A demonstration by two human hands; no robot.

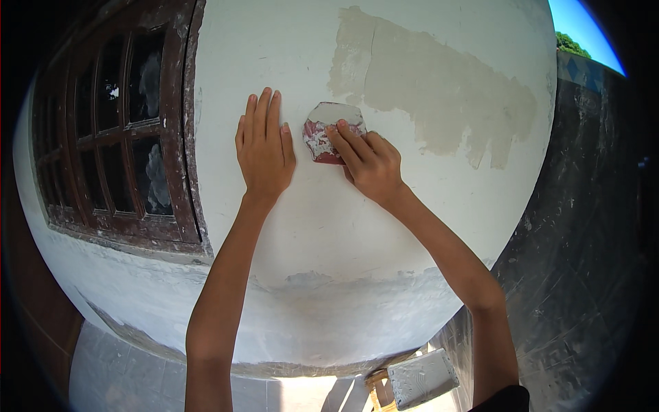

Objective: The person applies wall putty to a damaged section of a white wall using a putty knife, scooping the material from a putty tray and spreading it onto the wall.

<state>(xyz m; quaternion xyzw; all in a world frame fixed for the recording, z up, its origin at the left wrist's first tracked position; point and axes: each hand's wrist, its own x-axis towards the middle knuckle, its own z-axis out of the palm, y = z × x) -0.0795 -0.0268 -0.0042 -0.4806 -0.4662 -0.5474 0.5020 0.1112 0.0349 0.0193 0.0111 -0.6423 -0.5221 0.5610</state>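
Note:
My left hand point(264, 147) rests flat on the white wall point(446, 206) with its fingers stretched upward and nothing held. To its right, my right hand point(367, 161) grips a red putty spreader point(321, 151) pressed to the wall, its fingers lying across the tool's face. Pale filler covers the upper part of the spreader and smears the red part. A beige patch of filler point(432, 89) with ragged edges spreads over the wall above and right of the spreader.
A dark wooden window point(123, 137) with small panes is at the left. A putty-smeared rectangular container point(422, 378) stands on a wooden support point(377, 388) at the wall's foot. A dark, scuffed surface point(576, 226) runs along the right, below a patterned band, greenery and sky.

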